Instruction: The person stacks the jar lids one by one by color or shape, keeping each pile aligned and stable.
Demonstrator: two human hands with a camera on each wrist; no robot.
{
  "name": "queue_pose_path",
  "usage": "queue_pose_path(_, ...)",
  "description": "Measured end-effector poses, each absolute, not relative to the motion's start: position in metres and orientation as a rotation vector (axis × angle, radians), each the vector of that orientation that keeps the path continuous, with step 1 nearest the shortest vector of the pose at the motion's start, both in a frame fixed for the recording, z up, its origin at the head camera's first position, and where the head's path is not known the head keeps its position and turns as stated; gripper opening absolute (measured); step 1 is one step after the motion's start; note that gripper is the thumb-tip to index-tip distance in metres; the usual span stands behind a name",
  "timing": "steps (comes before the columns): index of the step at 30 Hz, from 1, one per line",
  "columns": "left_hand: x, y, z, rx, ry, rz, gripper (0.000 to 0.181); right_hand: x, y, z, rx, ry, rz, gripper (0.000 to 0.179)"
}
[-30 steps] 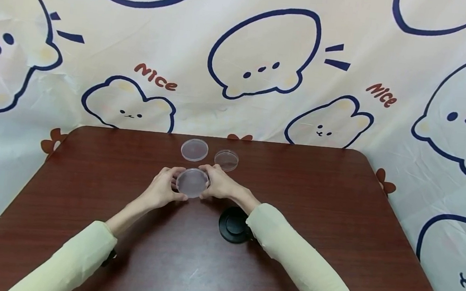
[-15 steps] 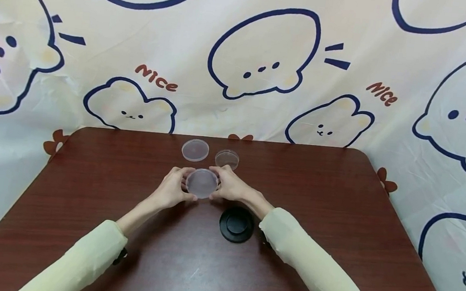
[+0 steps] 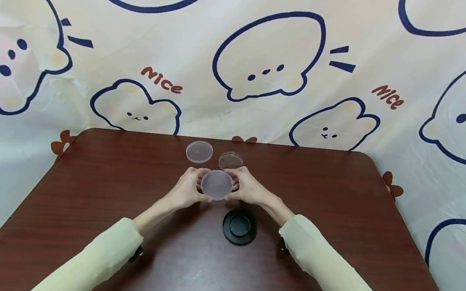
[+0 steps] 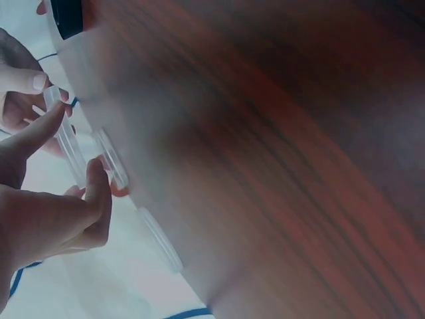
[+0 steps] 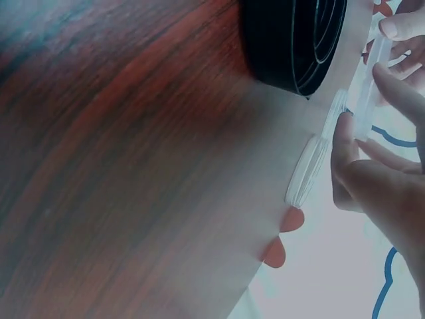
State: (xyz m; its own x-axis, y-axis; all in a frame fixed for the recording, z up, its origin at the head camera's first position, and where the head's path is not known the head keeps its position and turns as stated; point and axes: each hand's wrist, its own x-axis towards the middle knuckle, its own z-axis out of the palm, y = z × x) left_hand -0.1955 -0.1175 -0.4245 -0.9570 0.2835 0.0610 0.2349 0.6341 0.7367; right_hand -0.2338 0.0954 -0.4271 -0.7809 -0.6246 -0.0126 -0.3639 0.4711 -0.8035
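A clear round petri dish (image 3: 217, 185) is held by its rim between both hands, raised off the table in the wrist views. My left hand (image 3: 186, 189) pinches its left side, thumb at the near edge and fingers at the far edge. On the opposite side, my right hand (image 3: 250, 189) grips the rim in the same way. Just beyond the hands lie two more clear petri dishes: one at the back left (image 3: 199, 152), and another at the back right (image 3: 230, 158), partly hidden behind the right hand's fingers. A black round stepped base (image 3: 239, 227) sits nearer, below the right hand.
The dark brown wooden table (image 3: 314, 268) ends at a back edge close behind the two dishes. Behind it and at both sides hangs a pale curtain (image 3: 209, 48) with cartoon drawings. Both forearms in pale sleeves (image 3: 330, 274) reach across the table's front part.
Both hands have carried the petri dish to the right, to a place just beyond the black base. The right forearm no longer covers the base's edge. The other dishes stay put.
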Motion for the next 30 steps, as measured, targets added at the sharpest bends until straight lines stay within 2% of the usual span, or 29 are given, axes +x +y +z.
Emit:
queue_pose_path(18, -0.213, -0.073, -0.428, 0.468, 2.769, 1.165, 0.074, -0.231, 0.136, -0.429, -0.691, 2.464, -1.215, 0.074)
queue_pose_path(30, -0.221, -0.058, -0.426, 0.5, 2.767, 1.099, 0.068, -0.24, 0.149, -0.43, -0.748, 2.422, -1.22, 0.072)
